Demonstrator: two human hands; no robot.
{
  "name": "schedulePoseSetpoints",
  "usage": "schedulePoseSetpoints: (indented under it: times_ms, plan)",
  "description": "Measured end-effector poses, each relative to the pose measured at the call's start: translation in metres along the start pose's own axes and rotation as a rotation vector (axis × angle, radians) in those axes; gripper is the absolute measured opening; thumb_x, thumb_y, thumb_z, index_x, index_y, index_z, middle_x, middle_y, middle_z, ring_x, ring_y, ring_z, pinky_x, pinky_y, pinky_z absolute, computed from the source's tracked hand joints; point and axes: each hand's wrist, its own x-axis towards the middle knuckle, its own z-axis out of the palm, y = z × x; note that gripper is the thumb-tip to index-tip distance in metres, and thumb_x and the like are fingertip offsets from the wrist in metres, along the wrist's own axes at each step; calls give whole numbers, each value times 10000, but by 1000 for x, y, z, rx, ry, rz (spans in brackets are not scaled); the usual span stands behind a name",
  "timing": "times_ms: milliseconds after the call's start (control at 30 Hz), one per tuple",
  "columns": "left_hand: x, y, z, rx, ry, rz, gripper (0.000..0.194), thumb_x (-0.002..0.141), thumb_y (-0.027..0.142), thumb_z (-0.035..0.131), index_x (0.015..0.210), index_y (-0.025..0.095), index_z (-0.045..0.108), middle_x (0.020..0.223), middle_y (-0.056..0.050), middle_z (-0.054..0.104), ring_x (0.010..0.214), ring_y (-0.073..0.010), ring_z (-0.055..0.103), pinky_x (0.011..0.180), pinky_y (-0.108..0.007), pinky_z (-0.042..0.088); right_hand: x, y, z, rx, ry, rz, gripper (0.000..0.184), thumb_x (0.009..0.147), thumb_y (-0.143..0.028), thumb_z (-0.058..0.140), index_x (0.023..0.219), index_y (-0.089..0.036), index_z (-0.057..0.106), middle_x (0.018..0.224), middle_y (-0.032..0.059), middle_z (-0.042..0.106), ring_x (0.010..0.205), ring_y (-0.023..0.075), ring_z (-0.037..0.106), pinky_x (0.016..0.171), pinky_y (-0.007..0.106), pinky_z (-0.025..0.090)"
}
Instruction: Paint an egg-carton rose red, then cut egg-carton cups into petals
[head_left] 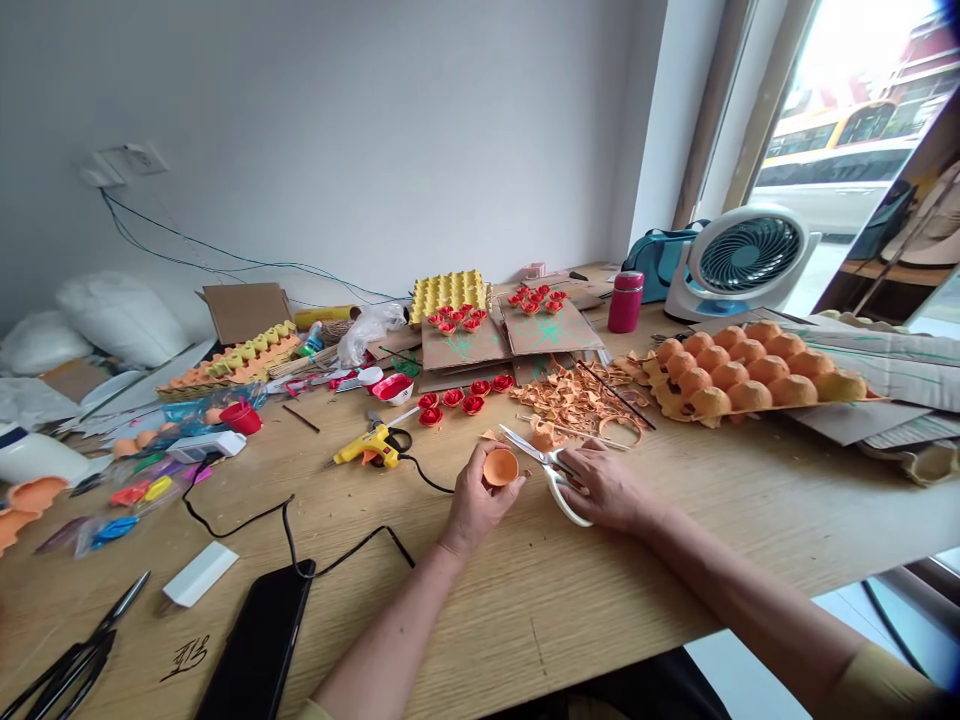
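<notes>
My left hand is closed around a small orange egg-carton cup, its round opening turned toward me. To its right, my right hand grips white-handled scissors. Their blades point left and lie just beyond the cup, looking slightly apart. A cut orange carton piece sits behind the scissors. Farther back spreads a heap of orange carton scraps. Several red-painted flower cups stand on the table past my left hand.
A yellow glue gun with its cord lies left of my hands. An orange egg tray, a fan and a pink flask stand right. A phone and black scissors lie front left. Cardboard sheets carry more red flowers.
</notes>
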Motion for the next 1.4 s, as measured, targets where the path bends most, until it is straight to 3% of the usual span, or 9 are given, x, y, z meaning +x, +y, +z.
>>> schedulePoseSetpoints:
  times_ms: [233, 433, 567, 933, 1100, 1400]
  plan:
    - [2, -10, 2, -39, 7, 61, 435, 764, 223, 701, 1152, 191, 508, 1113, -78, 577, 906, -172, 595, 809, -286, 530, -1, 4, -1, -7, 13, -6, 211, 947, -347, 470, 782, -222, 428, 691, 11, 603, 608, 160, 522, 727, 331, 351]
    - [1, -11, 3, -93, -1, 18, 398, 774, 244, 704, 1110, 191, 499, 981, -47, 587, 875, -172, 615, 787, -279, 542, 0, 1, -5, -14, 2, -17, 222, 941, -376, 494, 790, -223, 439, 715, 15, 606, 642, 172, 535, 727, 339, 344]
    - [0, -7, 3, -113, -26, -6, 395, 769, 226, 699, 1117, 186, 515, 1095, -86, 628, 974, -198, 644, 812, -281, 546, 1, -2, -8, -26, -10, -31, 224, 941, -388, 492, 802, -216, 458, 742, 22, 600, 668, 174, 527, 730, 339, 336]
    - [-4, 1, 4, 35, -62, 19, 361, 765, 197, 694, 1102, 164, 566, 1069, -94, 673, 952, -207, 666, 778, -273, 556, 2, -4, -8, -68, -13, -23, 204, 883, -402, 555, 877, -204, 508, 822, 51, 606, 751, 206, 516, 769, 347, 335]
    - [-5, 3, 4, 89, -60, 74, 347, 769, 188, 691, 1098, 164, 582, 1122, -108, 663, 1029, -220, 650, 859, -301, 550, 2, -6, -9, -73, -7, -19, 220, 889, -422, 542, 875, -207, 496, 847, 62, 610, 771, 213, 518, 799, 356, 335]
    - [-6, 5, 3, 62, -98, 46, 318, 792, 204, 679, 1094, 181, 585, 1091, -82, 661, 1005, -204, 652, 822, -277, 557, 2, -6, -7, -55, -10, -43, 228, 882, -425, 542, 834, -210, 486, 769, 40, 607, 704, 197, 515, 778, 353, 321]
